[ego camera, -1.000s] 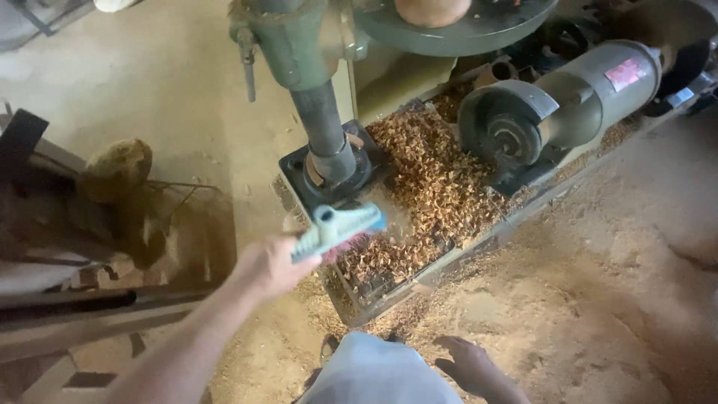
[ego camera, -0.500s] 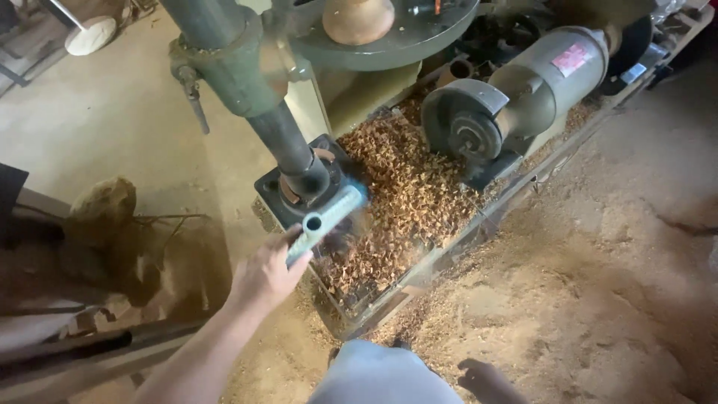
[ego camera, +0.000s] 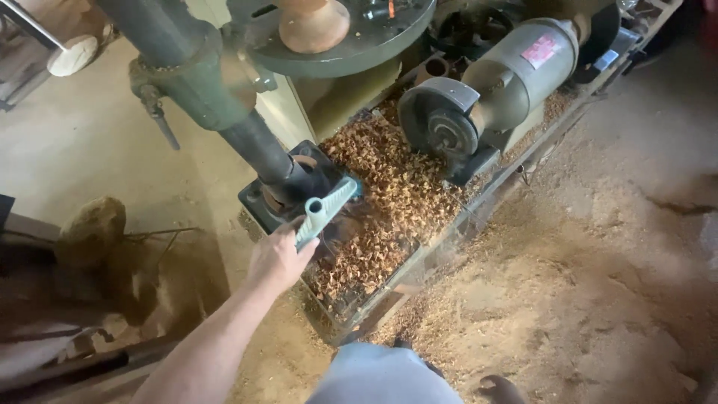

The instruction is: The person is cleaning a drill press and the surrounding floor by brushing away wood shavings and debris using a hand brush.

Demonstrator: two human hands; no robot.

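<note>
My left hand [ego camera: 277, 258] grips the pale blue-green handle of a hand brush [ego camera: 327, 211], whose head rests in a heap of wood shavings [ego camera: 389, 202]. The shavings fill a shallow metal tray [ego camera: 389, 299] on the floor, beside the black base [ego camera: 288, 196] of a dark green machine column [ego camera: 224, 112]. My right hand [ego camera: 499, 389] shows only at the bottom edge, low by my grey-clad leg, holding nothing that I can see; its fingers are hard to make out.
A grey electric motor with a guard wheel [ego camera: 486, 97] sits at the tray's far end. A round green machine table [ego camera: 336, 45] carries a turned wooden piece [ego camera: 314, 22]. Sawdust covers the floor [ego camera: 598, 284] on the right. A rough stone [ego camera: 91, 228] lies left.
My left hand has moved the brush rightward and deeper into the shavings. The view has shifted nearer to the machine. My right hand has dropped toward the bottom edge.
</note>
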